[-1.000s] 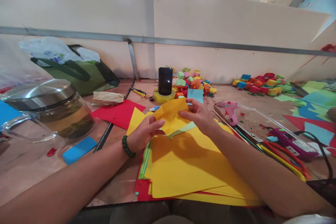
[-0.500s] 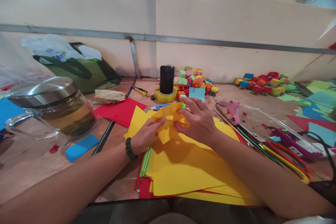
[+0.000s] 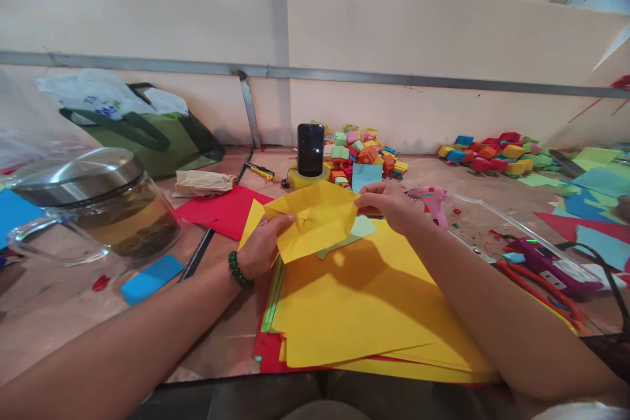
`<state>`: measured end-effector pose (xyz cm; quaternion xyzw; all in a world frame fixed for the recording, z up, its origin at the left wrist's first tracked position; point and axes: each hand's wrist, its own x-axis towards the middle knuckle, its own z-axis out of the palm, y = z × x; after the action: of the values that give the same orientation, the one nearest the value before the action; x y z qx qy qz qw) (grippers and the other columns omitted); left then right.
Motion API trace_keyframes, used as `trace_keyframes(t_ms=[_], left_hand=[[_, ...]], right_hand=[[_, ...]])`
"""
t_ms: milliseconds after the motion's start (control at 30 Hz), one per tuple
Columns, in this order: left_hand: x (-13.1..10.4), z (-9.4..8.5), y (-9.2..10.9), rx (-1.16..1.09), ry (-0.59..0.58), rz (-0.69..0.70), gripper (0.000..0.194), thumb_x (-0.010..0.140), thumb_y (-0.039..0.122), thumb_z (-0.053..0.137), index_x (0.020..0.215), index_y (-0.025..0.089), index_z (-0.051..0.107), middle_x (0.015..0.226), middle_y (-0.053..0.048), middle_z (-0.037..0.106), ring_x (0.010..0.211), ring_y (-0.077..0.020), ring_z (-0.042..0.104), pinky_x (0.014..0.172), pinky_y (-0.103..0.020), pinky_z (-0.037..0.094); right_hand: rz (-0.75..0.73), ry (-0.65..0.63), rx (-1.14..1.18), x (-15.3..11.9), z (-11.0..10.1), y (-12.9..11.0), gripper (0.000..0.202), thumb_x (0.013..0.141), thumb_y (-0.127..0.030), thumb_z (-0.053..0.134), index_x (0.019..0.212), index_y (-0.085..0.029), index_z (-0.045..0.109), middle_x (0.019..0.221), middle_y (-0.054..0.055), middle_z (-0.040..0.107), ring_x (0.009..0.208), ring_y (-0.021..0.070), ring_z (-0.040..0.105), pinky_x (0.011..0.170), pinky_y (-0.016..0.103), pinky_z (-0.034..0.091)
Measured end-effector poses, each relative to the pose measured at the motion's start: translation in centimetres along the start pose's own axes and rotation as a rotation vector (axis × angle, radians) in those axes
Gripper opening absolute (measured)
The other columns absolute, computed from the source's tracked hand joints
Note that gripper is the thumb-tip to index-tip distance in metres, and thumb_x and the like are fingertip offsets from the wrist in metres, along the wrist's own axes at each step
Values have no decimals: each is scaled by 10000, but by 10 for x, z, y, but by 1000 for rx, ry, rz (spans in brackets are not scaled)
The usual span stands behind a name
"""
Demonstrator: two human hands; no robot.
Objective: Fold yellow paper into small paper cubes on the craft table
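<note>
A creased yellow sheet of paper (image 3: 325, 213) is spread between my two hands above a stack of yellow paper (image 3: 354, 315). My left hand (image 3: 260, 243), with a dark green bead bracelet at the wrist, pinches the sheet's left part, thumb on top. At the sheet's upper right corner, the fingers of my right hand (image 3: 386, 203) are closed on its edge. A small light green piece of paper (image 3: 361, 230) shows beneath the sheet, resting on the stack. Red and green sheets stick out at the stack's left side.
Behind my hands a phone (image 3: 311, 149) stands in a yellow tape roll (image 3: 310, 178), near a heap of small folded paper cubes (image 3: 367, 154). A glass teapot (image 3: 123, 210) is at left. On the right lie a pink glue gun (image 3: 433, 200) and a purple power strip (image 3: 546, 269).
The yellow sheet, folded up small before, is now opened out wide. My right hand has moved right and up with its corner. The light green paper has come into view under it.
</note>
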<state>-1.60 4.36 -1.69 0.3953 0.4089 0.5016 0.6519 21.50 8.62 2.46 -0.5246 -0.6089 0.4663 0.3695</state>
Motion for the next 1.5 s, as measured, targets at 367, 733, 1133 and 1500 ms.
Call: trace_keyframes(t_ms=[367, 733, 1133, 1500], left_hand=[[-15, 6, 9, 579, -374, 22, 180, 668, 318, 622, 726, 150, 647, 690, -5, 657, 648, -158, 584, 607, -241, 464], [-10, 2, 6, 1083, 193, 831, 304, 678, 417, 723, 691, 198, 512, 935, -80, 614, 954, -244, 572, 853, -396, 483], [-13, 6, 7, 1150, 122, 804, 72, 755, 219, 575, 705, 200, 623, 1275, -117, 565, 1236, -285, 478, 1081, -501, 284], [11, -11, 15, 469, 196, 386, 256, 627, 390, 671, 675, 166, 556, 1144, -92, 619, 1069, -234, 571, 918, -321, 438]], right_hand=[[-289, -301, -142, -27, 3, -24, 515, 620, -387, 765, 1100, -236, 655, 1010, 52, 689, 967, 221, 634, 785, 324, 516], [-4, -351, -129, -15, 19, -4, 318, 549, -265, 733, 839, -172, 642, 674, -15, 657, 573, 147, 610, 465, 215, 442], [-114, -429, -49, -13, 23, 4, 251, 572, -230, 735, 787, -156, 628, 704, -35, 630, 608, 113, 581, 522, 199, 443], [110, -559, -69, -2, -5, 1, 339, 502, -286, 825, 783, -152, 692, 779, 12, 717, 690, 173, 664, 591, 238, 526]])
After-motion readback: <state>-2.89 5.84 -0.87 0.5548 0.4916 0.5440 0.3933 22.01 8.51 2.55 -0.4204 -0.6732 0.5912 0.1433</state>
